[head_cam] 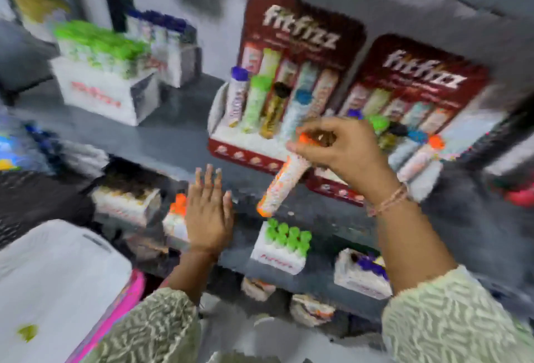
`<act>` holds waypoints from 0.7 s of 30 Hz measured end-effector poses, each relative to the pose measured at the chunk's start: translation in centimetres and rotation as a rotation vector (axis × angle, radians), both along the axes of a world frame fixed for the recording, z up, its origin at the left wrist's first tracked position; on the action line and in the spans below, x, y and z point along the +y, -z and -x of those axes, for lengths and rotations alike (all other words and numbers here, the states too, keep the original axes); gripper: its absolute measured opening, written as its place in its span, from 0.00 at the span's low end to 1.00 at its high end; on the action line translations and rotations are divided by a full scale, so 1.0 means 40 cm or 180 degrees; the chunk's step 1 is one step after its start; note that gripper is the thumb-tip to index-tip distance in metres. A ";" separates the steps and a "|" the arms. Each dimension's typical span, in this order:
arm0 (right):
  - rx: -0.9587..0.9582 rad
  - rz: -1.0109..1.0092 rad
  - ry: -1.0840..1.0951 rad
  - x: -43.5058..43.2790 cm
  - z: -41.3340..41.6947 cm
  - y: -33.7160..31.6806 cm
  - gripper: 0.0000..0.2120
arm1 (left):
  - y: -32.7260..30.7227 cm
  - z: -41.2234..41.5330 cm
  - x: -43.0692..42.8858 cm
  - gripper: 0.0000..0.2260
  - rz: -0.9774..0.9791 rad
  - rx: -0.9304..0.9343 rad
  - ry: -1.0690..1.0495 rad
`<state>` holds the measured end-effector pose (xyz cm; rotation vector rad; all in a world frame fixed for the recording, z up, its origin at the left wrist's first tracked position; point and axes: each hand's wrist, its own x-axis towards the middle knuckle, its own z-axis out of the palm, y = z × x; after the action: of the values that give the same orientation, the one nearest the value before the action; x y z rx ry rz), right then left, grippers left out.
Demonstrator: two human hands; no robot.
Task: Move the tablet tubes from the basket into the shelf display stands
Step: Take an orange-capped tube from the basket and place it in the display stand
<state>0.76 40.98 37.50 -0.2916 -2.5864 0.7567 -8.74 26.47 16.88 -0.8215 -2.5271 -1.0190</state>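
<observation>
The picture is blurred by motion. My right hand (338, 148) grips an orange-capped tablet tube (281, 184) by its top end, and the tube hangs tilted in front of the left red display stand (289, 73). That stand holds tubes with purple, green, black and blue caps. The right red display stand (419, 108) holds several tubes, with an orange-capped one at its right end. My left hand (209, 212) is flat with fingers spread, over the lower shelf, next to another orange-capped tube (176, 216). The basket is not clearly in view.
On the upper grey shelf (173, 137) at the left stands a white box of green-capped tubes (104, 73), with blue-capped tubes behind it. Lower shelves carry small white boxes of green-capped tubes (284, 247) and purple-capped tubes (364, 273). A white bag (57, 290) lies bottom left.
</observation>
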 end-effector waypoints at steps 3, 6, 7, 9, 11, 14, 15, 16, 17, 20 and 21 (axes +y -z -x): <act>0.0310 -0.0564 0.0456 0.073 -0.017 -0.082 0.19 | -0.029 -0.051 0.116 0.29 0.0116 0.0142 0.0651; 0.0560 -0.0530 0.0643 0.134 0.000 -0.134 0.14 | -0.021 -0.071 0.173 0.33 0.0427 0.0134 0.0860; 0.0497 -0.0450 0.0615 0.151 0.011 -0.148 0.12 | -0.017 -0.068 0.179 0.33 0.0501 0.0079 0.0835; 0.0106 -0.0513 0.0497 0.170 0.036 -0.168 0.09 | -0.011 -0.055 0.174 0.34 0.0588 0.0027 0.0727; -0.0322 -0.0695 0.0419 0.186 0.061 -0.177 0.09 | -0.010 -0.036 0.163 0.35 0.0663 0.0032 0.0619; -0.0649 -0.0854 0.0427 0.201 0.102 -0.172 0.12 | -0.014 -0.002 0.152 0.35 0.0795 0.0035 0.0528; -0.0731 -0.0913 0.0414 0.204 0.116 -0.165 0.13 | -0.013 0.005 0.151 0.35 0.0853 0.0041 0.0535; -0.0819 -0.0985 0.0396 0.207 0.129 -0.157 0.14 | -0.013 0.007 0.150 0.35 0.0911 0.0023 0.0546; -0.0921 -0.1047 0.0390 0.211 0.143 -0.146 0.16 | -0.013 0.008 0.149 0.35 0.0958 -0.0005 0.0555; -0.1118 -0.1141 0.0419 0.220 0.170 -0.123 0.16 | -0.014 0.008 0.150 0.36 0.1036 -0.0031 0.0554; -0.1132 -0.1078 0.0410 0.223 0.177 -0.120 0.16 | -0.014 0.009 0.151 0.36 0.1036 -0.0014 0.0555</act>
<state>-6.32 49.91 42.29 -0.5187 -2.9314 0.2266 -9.08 32.50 17.43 -1.1459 -2.7032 -0.6616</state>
